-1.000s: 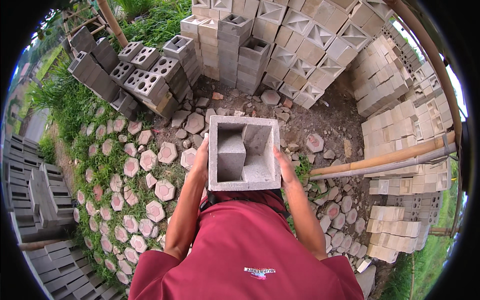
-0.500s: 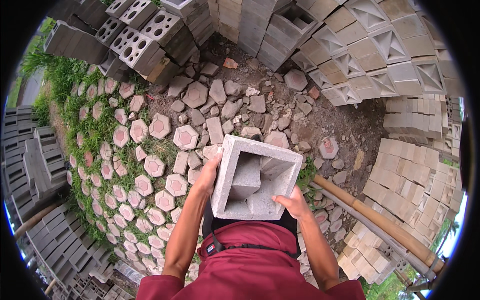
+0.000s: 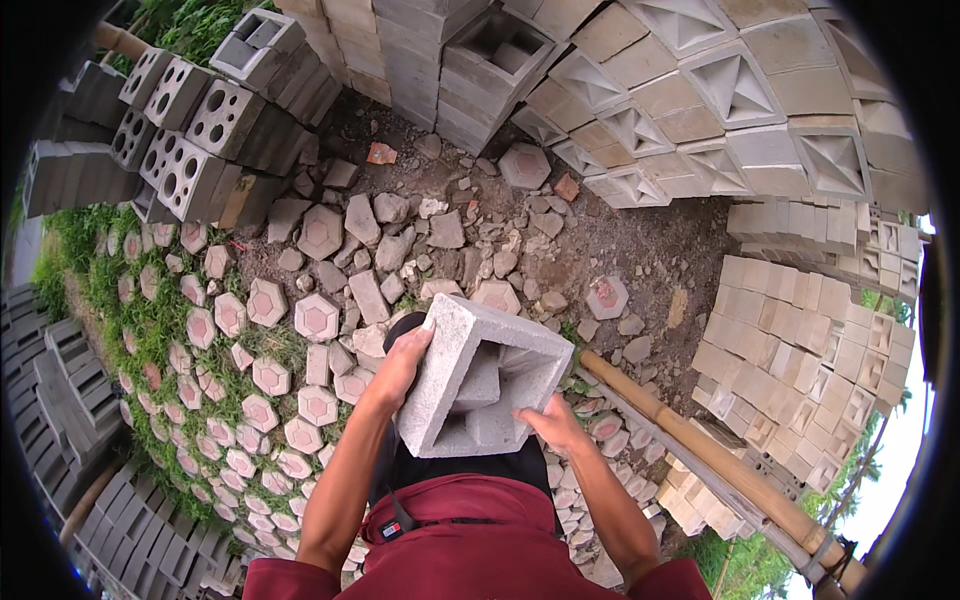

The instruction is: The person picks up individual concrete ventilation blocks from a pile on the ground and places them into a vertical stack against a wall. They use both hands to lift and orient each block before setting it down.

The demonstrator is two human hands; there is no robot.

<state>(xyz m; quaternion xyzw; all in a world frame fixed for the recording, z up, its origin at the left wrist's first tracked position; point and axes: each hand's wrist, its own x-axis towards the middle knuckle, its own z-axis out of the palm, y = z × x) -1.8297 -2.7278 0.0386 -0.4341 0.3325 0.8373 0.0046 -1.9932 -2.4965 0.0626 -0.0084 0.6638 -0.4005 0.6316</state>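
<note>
A square grey concrete ventilation block with a recessed, angled opening is held in front of my waist, tilted so that its left outer side shows. My left hand grips that left side near the upper corner, the thumb along the edge. On the lower right my right hand clasps the block, its thumb reaching over the rim into the opening. The fingers behind the block are hidden on both hands.
Ahead stand stacks of similar vent blocks and, far left, blocks with round holes. Hexagonal pavers, rubble and grass cover the ground. A bamboo pole slants across on the right; more block stacks lie beyond it.
The block has turned in my hands, so its left outer side now shows more. My view has swung to the right, and the surroundings shift left in the picture.
</note>
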